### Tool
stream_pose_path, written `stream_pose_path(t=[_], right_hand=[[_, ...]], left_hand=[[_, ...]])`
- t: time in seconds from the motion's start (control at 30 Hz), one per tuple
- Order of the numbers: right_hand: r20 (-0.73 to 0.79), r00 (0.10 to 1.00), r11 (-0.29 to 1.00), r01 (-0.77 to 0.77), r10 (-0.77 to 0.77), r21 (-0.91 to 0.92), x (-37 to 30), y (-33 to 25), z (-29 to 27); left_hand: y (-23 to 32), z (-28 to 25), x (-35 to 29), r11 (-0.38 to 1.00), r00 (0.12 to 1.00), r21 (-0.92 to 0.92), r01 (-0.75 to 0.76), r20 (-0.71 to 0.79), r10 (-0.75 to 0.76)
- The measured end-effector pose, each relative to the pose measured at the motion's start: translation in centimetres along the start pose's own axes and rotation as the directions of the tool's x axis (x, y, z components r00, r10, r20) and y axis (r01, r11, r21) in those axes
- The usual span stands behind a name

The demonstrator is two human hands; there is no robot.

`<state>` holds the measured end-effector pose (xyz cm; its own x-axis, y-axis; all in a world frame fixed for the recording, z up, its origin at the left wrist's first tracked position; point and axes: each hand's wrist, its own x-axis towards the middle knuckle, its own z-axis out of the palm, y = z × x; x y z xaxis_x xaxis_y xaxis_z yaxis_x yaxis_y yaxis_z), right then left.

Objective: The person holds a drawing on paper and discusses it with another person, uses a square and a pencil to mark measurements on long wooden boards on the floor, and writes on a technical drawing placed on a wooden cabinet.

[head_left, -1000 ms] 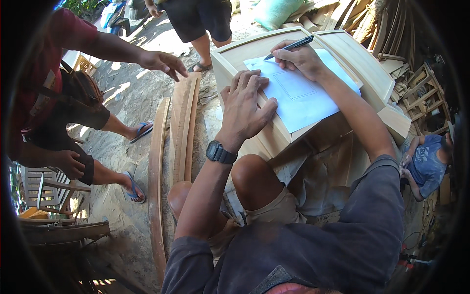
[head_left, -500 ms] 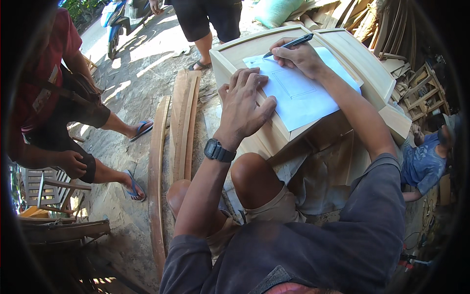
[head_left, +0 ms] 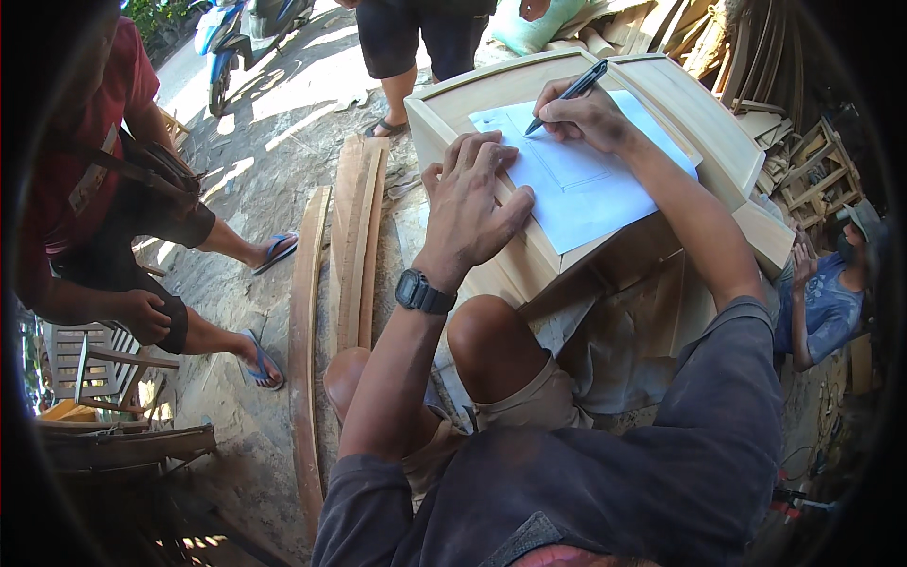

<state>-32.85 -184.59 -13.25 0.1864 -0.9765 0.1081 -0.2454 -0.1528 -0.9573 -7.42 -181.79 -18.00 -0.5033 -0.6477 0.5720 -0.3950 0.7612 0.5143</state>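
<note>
A white sheet of paper [head_left: 605, 203] with a thin-lined rectangular drawing lies on a pale wooden furniture piece [head_left: 515, 269] in front of me. My right hand [head_left: 588, 118] grips a black pen [head_left: 570, 92], its tip at the upper left part of the drawing. Fingers spread, my left hand [head_left: 472, 194] rests flat at the paper's left edge and on the wood beside it. A dark wristwatch [head_left: 422, 290] is on my left wrist.
Long wooden planks [head_left: 354, 246] lie on the ground to my left. A person in a red shirt [head_left: 132, 66] stands at the left, another in dark shorts [head_left: 416, 38] at the back. Someone in a blue shirt [head_left: 817, 317] is at the right. Wood scraps [head_left: 661, 33] are piled behind.
The pen tip has moved down and slightly right on the paper, and more drawn line shows above it. My left hand stays put. The person at the right has raised an arm.
</note>
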Motion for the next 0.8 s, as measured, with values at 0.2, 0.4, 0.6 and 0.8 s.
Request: stream_pose_path(t=[0.2,0.4,0.6,0.8], right_hand=[[-0.196,0.979,0.996,0.068,-0.054,0.065,0.3,-0.1,0.1],[-0.265,0.964,0.995,-0.009,0.035,0.099,-0.2,0.4,1.5],[-0.237,0.971,0.999,-0.03,0.02,-0.04,-0.4,-0.2,2.2],[-0.222,0.975,0.998,0.004,-0.019,-0.064,-0.4,-0.1,2.4]], left_hand=[[0.0,0.1,0.0,1.0,1.0,0.01,0.011,0.004,-0.011],[0.0,0.0,0.0,1.0,1.0,0.003,0.018,0.011,-0.018],[0.0,0.2,-0.1,1.0,1.0,-0.014,0.017,0.006,-0.017],[0.2,0.0,0.0,1.0,1.0,-0.019,0.021,0.003,-0.02]])
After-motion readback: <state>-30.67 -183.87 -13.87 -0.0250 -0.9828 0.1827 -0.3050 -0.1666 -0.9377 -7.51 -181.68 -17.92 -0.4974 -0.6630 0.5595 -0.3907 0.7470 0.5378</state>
